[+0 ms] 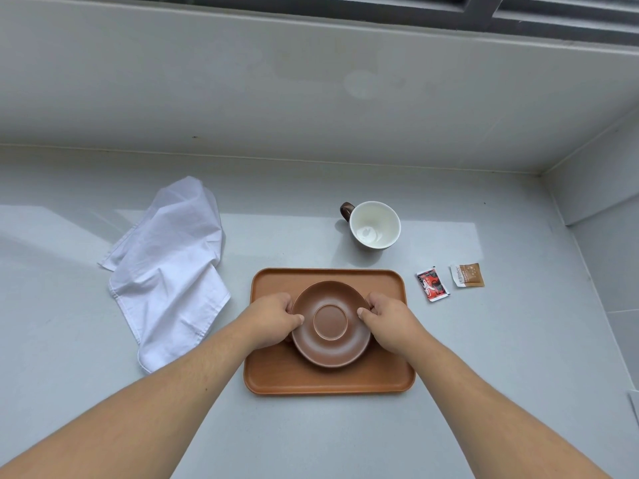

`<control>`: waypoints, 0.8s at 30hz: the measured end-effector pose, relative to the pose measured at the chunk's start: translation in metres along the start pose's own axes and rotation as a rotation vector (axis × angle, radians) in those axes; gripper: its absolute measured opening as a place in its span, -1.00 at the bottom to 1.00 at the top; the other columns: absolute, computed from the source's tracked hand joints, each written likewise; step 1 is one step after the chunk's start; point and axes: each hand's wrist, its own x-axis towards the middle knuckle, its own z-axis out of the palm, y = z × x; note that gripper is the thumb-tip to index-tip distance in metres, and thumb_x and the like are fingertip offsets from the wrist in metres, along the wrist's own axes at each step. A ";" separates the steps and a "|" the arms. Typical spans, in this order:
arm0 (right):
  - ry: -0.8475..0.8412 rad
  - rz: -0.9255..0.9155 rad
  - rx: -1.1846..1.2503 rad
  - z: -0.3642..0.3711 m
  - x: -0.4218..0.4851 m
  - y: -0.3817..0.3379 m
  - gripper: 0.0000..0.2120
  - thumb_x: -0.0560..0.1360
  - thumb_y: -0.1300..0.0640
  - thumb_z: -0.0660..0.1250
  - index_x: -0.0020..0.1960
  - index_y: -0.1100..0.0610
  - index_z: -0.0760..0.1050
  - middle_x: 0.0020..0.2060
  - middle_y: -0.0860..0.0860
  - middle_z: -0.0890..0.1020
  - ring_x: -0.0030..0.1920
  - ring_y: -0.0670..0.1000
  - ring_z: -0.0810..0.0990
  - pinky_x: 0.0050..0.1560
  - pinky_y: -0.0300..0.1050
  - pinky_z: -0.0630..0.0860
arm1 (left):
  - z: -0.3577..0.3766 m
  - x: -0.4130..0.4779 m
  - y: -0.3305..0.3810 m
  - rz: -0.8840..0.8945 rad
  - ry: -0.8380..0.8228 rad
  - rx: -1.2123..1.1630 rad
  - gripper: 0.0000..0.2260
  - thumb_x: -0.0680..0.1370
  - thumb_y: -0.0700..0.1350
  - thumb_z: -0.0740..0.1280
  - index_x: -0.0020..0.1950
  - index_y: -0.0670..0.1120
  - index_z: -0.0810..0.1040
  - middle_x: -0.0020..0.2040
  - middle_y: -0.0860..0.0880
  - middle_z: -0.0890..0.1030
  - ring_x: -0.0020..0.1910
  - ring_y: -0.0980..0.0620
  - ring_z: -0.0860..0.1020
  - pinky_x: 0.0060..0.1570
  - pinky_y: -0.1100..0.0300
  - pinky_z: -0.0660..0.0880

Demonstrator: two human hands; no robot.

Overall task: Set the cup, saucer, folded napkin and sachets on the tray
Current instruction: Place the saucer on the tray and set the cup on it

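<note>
A brown saucer (330, 347) is over the middle of the orange-brown tray (273, 378). My left hand (273, 319) grips its left rim and my right hand (387, 321) grips its right rim, thumbs on top. Whether the saucer rests on the tray or hovers just above it I cannot tell. Behind the tray stands a cup (374, 225), white inside, with a dark brown handle pointing left. A white cloth napkin (169, 271) lies crumpled and unfolded left of the tray. A red sachet (432, 284) and a brown sachet (467, 275) lie right of the tray.
Everything sits on a pale grey counter (345, 437). A grey wall (311, 98) rises behind it and a side wall (601, 188) closes off the right. A white paper corner (634, 401) shows at the right edge.
</note>
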 end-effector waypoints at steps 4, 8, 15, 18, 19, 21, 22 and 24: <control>-0.014 -0.001 -0.008 -0.001 0.001 0.000 -0.69 0.61 0.04 0.31 -0.24 0.08 0.30 -0.41 -0.02 0.44 -0.39 -0.01 0.39 -0.37 -0.08 0.30 | 0.000 0.002 0.000 -0.004 -0.008 0.021 -0.78 0.50 0.05 0.42 -0.21 -0.03 0.46 -0.21 -0.06 0.71 -0.16 -0.03 0.68 0.00 -0.07 0.62; -0.022 0.002 -0.016 -0.002 0.001 0.000 -0.71 0.61 0.03 0.30 -0.23 0.07 0.31 -0.41 -0.03 0.45 -0.39 -0.02 0.40 -0.38 -0.10 0.30 | 0.000 0.004 0.000 0.002 -0.008 0.046 -0.79 0.51 0.05 0.42 -0.23 0.00 0.47 -0.24 0.01 0.69 -0.20 0.03 0.66 -0.09 0.05 0.60; -0.038 0.003 -0.047 -0.004 0.004 0.000 -0.70 0.60 0.03 0.31 -0.25 0.06 0.31 -0.38 -0.02 0.47 -0.38 -0.02 0.40 -0.37 -0.10 0.30 | 0.000 0.006 0.002 -0.006 -0.003 0.115 -0.77 0.51 0.06 0.41 -0.22 0.00 0.43 -0.25 0.02 0.64 -0.23 0.03 0.60 -0.23 0.10 0.51; -0.044 0.005 -0.061 -0.004 0.005 0.000 -0.70 0.60 0.03 0.32 -0.25 0.05 0.31 -0.37 -0.02 0.48 -0.37 -0.01 0.40 -0.37 -0.10 0.30 | 0.001 0.007 0.003 -0.003 -0.002 0.145 -0.76 0.52 0.07 0.40 -0.22 0.01 0.41 -0.24 0.03 0.61 -0.24 0.05 0.56 -0.29 0.13 0.43; -0.046 0.004 -0.067 -0.004 0.006 0.000 -0.70 0.59 0.03 0.32 -0.25 0.06 0.31 -0.36 -0.02 0.48 -0.37 -0.01 0.40 -0.37 -0.10 0.30 | 0.001 0.007 0.003 -0.002 -0.001 0.156 -0.75 0.52 0.06 0.39 -0.23 0.01 0.40 -0.24 0.04 0.59 -0.26 0.06 0.54 -0.31 0.13 0.40; -0.052 0.000 -0.084 -0.005 0.007 -0.001 -0.70 0.59 0.03 0.32 -0.25 0.06 0.32 -0.36 -0.02 0.49 -0.36 -0.01 0.41 -0.37 -0.10 0.30 | 0.002 0.007 0.004 0.002 -0.002 0.172 -0.75 0.54 0.06 0.39 -0.23 0.01 0.39 -0.24 0.05 0.57 -0.27 0.07 0.52 -0.32 0.14 0.38; -0.054 -0.003 -0.092 -0.005 0.007 -0.001 -0.69 0.59 0.03 0.33 -0.26 0.06 0.32 -0.36 -0.02 0.49 -0.36 -0.01 0.41 -0.37 -0.10 0.30 | 0.002 0.007 0.005 0.004 -0.002 0.175 -0.75 0.54 0.06 0.38 -0.23 0.02 0.38 -0.24 0.05 0.57 -0.27 0.08 0.51 -0.32 0.14 0.37; -0.053 -0.009 -0.104 -0.005 0.009 -0.001 -0.69 0.58 0.03 0.33 -0.26 0.07 0.32 -0.36 -0.02 0.49 -0.35 -0.01 0.43 -0.37 -0.10 0.30 | 0.002 0.007 0.006 0.014 -0.002 0.185 -0.76 0.55 0.06 0.37 -0.23 0.04 0.38 -0.23 0.08 0.56 -0.26 0.11 0.51 -0.33 0.16 0.35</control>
